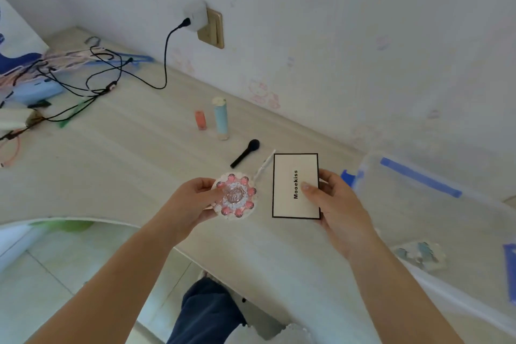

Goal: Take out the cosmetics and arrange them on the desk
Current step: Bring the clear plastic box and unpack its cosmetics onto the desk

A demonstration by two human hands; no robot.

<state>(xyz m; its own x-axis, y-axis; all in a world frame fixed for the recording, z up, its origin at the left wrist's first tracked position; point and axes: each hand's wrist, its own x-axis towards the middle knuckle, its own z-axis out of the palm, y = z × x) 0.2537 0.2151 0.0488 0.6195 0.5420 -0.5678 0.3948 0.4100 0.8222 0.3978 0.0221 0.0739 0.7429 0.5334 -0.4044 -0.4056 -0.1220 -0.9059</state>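
While both hands hover over the desk (117,165), each carries one cosmetic. Left hand (192,204) grips a round pink-and-white compact (237,196), fingers curled around its near edge, thumb lying across the lid. Right hand (335,198) pinches a white Mooekiss box (295,186) with a black border: thumb pressed on the face, fingers wrapped behind its right edge. Whether either item touches the desk cannot be told; both look held just above it.

Landmark: the Mooekiss box. Just left of it, the compact. Just beyond its far left corner, a thin white applicator (264,166) lies flat, and past that a black makeup brush (245,153). Farther beyond and left, a tall pale-blue tube (221,118) and a short coral tube (200,119) stand upright, side by side. These four read as already set out, strung in a loose diagonal running toward the hands; the two held items sit at the near end of that line, likely so they can extend it.

Right of the box, a clear plastic bin (418,204) with blue trim, probably the source; at least one more patterned item shows blurred through its wall. Far left of the box, tangled black cables (106,75) run up to a wall charger (195,15).

Judgement: mid-task, placing stage. Flat, label-up holds suit laying both straight down.
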